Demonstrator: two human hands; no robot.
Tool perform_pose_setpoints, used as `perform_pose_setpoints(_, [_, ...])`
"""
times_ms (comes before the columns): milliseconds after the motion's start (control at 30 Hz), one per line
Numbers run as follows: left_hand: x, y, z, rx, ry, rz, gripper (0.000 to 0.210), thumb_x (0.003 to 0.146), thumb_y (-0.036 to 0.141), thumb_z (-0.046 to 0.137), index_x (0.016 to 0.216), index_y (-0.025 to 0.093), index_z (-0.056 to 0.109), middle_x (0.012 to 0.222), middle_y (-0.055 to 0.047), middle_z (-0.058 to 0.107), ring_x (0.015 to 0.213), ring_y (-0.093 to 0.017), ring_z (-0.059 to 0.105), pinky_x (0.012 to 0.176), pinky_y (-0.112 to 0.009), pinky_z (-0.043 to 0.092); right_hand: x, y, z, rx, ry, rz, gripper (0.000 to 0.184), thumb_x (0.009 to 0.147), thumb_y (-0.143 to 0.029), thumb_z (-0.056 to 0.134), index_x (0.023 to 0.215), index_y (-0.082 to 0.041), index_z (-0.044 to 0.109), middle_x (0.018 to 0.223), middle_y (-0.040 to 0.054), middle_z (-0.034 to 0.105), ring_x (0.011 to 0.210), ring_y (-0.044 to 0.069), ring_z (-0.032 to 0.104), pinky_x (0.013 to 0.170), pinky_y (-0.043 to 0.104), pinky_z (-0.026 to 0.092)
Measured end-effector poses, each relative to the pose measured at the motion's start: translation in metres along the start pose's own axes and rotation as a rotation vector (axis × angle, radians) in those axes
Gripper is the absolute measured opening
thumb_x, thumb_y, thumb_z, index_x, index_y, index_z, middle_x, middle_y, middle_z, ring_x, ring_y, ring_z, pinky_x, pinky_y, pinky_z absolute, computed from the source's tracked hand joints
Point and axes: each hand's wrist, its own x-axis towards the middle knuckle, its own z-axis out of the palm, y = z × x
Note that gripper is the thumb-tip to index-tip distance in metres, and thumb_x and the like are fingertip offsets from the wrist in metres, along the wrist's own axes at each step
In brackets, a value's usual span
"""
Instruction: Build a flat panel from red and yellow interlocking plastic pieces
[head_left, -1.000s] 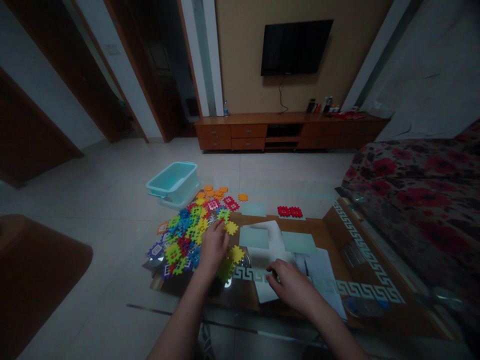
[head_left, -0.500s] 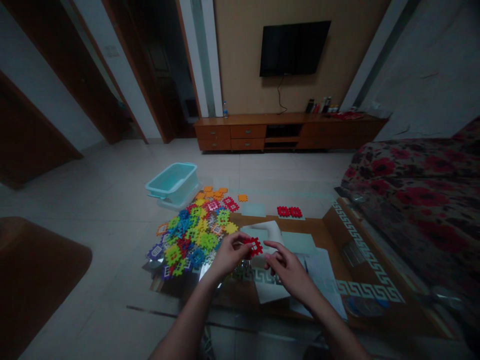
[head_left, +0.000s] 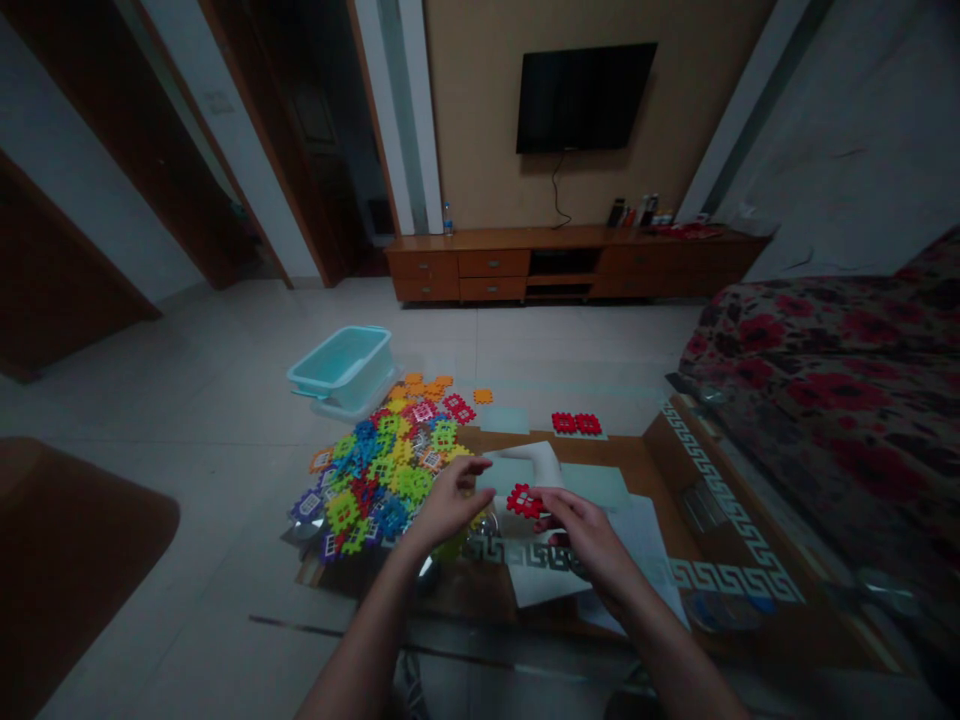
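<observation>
Pinched in my right hand (head_left: 581, 530) is a red toothed building tile (head_left: 523, 501) with window-like openings, held above the glass table. My left hand (head_left: 454, 503) hovers to its left, thumb and fingers apart, with nothing between them. Just beyond the left hand lies a big heap of interlocking plastic tiles (head_left: 382, 470) in green, yellow, blue, red and purple. Two red tiles (head_left: 576, 424) rest side by side farther back on the table, and a single orange tile (head_left: 483, 397) lies to their left.
A light-blue plastic tub (head_left: 345, 365) stands behind the heap. Papers (head_left: 641, 550) are seen at the glass table (head_left: 480, 625), right of centre. A flowered sofa cover (head_left: 817, 350) borders the right side, and a brown rounded seat (head_left: 82, 560) is at left.
The red tile has passed from my left hand to my right and shifted slightly right. My left hand has let go and its fingers have spread.
</observation>
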Motion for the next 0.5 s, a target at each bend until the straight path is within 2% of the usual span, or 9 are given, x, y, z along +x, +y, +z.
perform_pose_setpoints(100, [0.006, -0.017, -0.021, 0.422, 0.231, -0.025, 0.027, 0.085, 0.026, 0.056, 0.111, 0.019, 0.063, 0.115, -0.010, 0.062, 0.112, -0.024, 0.057, 0.100, -0.040, 0.045, 0.001, 0.002, -0.001, -0.017, -0.010, 0.017, 0.047, 0.078, -0.057, 0.061, 0.104, -0.020, 0.074, 0.099, 0.0092, 0.074, 0.076, 0.020, 0.066, 0.059, 0.028, 0.046])
perform_pose_setpoints(233, [0.007, -0.036, -0.041, 0.844, 0.314, -0.128, 0.034, 0.087, 0.029, 0.052, 0.118, 0.018, 0.060, 0.122, -0.013, 0.057, 0.119, -0.028, 0.051, 0.103, -0.040, 0.041, 0.002, 0.004, 0.001, -0.010, -0.017, 0.033, 0.045, 0.075, -0.058, 0.064, 0.099, -0.021, 0.075, 0.096, 0.0099, 0.075, 0.074, 0.020, 0.065, 0.057, 0.027, 0.045])
perform_pose_setpoints(333, [0.009, -0.043, -0.047, 0.980, 0.330, -0.161, 0.043, 0.086, 0.034, 0.053, 0.125, 0.015, 0.056, 0.134, -0.015, 0.053, 0.126, -0.030, 0.046, 0.106, -0.042, 0.037, 0.001, 0.003, 0.000, -0.003, -0.047, 0.036, 0.046, 0.075, -0.057, 0.065, 0.099, -0.020, 0.075, 0.095, 0.0092, 0.075, 0.074, 0.019, 0.064, 0.058, 0.026, 0.045])
perform_pose_setpoints(500, [0.019, -0.045, -0.046, 1.034, 0.357, -0.226, 0.051, 0.087, 0.041, 0.051, 0.130, 0.015, 0.054, 0.141, -0.015, 0.051, 0.134, -0.032, 0.039, 0.111, -0.045, 0.029, 0.004, 0.002, -0.008, -0.027, -0.041, 0.049, 0.049, 0.075, -0.058, 0.064, 0.103, -0.019, 0.075, 0.094, 0.0082, 0.075, 0.073, 0.019, 0.064, 0.058, 0.026, 0.045])
